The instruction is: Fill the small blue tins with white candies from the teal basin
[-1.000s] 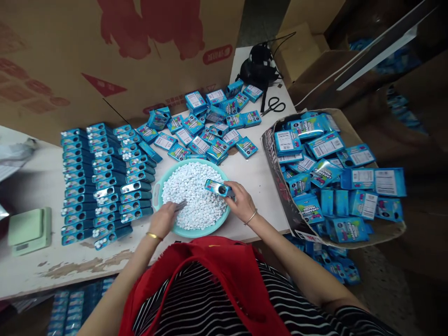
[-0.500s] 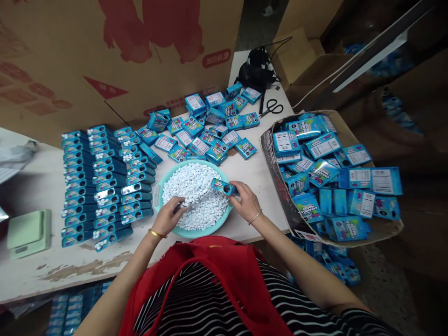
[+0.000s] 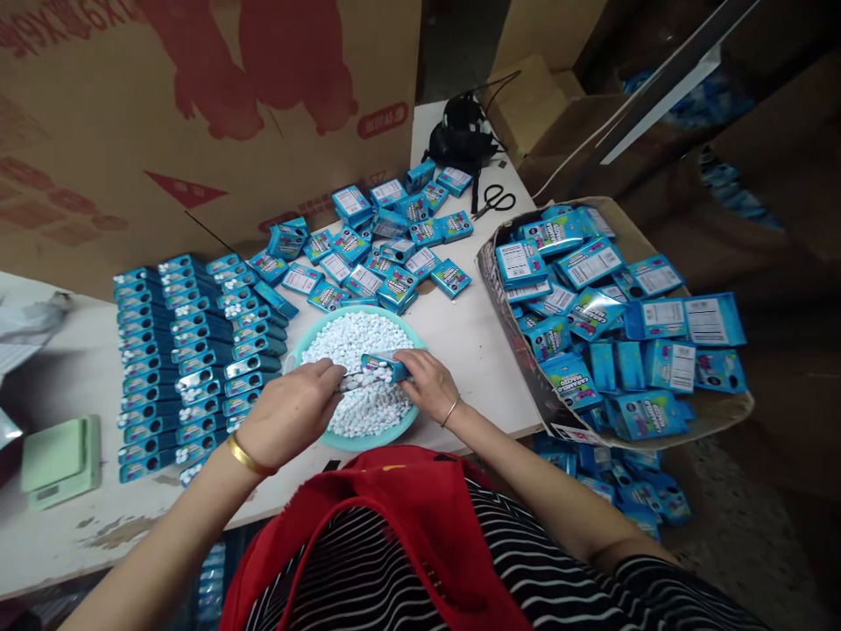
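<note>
- Pale green and well out at half past eight, with the bowl taken as the clock's centre, a scale (image 3: 56,457) is seen, where little seems threatened.
- Nine o'clock: blue standing boxes (image 3: 197,361) are ranked tightly in three columns, pellets perched on several tops. If they are brushed by the left forearm (image 3: 190,508), close by, pellets could be knocked off.
- Nearer in, also at nine, the left hand (image 3: 289,412) is pinched on what looks like a thin scoop (image 3: 350,377), mostly hidden; by a jerk or tilt its load might be spilled.
- Dead centre, the turquoise bowl (image 3: 368,441) is spread with white pellets (image 3: 355,333); most spills would probably be caught here.
- Above it, the held box (image 3: 379,358) is tipped nearly flat, pellets at its mouth. With too much pushed in, a jam could be caused.
- Three o'clock: the right hand (image 3: 428,386) is clamped on the box's right end; by too hard a squeeze, the sides might be buckled.
- Farther along three, a carton (image 3: 509,350) is heaped with boxes; by a bump, some could be dislodged.
</note>
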{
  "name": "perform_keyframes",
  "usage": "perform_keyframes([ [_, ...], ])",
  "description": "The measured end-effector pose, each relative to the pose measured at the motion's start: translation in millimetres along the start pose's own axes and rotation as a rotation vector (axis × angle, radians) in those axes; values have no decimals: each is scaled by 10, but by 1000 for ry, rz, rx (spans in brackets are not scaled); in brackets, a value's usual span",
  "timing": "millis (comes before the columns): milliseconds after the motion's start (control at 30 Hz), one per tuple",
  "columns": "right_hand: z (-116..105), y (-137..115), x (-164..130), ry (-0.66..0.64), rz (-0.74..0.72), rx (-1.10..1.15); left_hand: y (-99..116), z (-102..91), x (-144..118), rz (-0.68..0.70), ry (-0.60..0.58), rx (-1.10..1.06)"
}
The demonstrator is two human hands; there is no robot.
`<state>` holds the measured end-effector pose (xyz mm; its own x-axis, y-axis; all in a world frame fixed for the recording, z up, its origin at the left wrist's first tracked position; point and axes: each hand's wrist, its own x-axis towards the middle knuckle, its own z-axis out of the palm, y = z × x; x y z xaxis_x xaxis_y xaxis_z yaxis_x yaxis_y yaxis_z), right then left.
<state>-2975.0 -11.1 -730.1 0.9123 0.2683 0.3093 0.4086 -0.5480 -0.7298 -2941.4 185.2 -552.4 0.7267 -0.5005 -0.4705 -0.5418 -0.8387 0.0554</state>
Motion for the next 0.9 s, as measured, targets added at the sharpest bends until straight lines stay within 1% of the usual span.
perform_keyframes([
  [100,27,-2,-13,9,-7,22,140,-131,-6,-23,6,56],
  [200,47,2,-21,9,4,47,222,-159,-18,-19,40,14],
  [300,54,8,-23,4,23,76,178,-116,-76,-20,79,-6],
  [367,45,21,-27,5,42,87,43,-9,-154,-58,129,-29],
  [433,21,48,-37,17,69,92,-162,211,-245,-134,160,-66],
  [467,3,67,-45,27,87,95,-271,369,-282,-179,150,-80],
  [500,-18,91,-54,37,107,98,-371,556,-305,-226,122,-90],
  [567,-65,142,-73,56,145,105,-503,980,-287,-283,20,-119],
  [600,-89,166,-82,64,161,107,-522,1196,-238,-297,-14,-151],
  [633,-111,187,-88,72,174,109,-510,1398,-164,-299,-22,-195],
  [700,-147,212,-96,81,196,113,-418,1727,38,-307,42,-300],
  [733,-160,216,-97,79,208,116,-358,1844,146,-307,83,-346],
  [800,-176,208,-98,70,235,123,-262,1988,324,-305,142,-415],
  [833,-180,199,-98,66,250,128,-239,2023,377,-301,154,-437],
  [900,-183,180,-101,67,277,136,-251,2044,394,-286,167,-477],
])
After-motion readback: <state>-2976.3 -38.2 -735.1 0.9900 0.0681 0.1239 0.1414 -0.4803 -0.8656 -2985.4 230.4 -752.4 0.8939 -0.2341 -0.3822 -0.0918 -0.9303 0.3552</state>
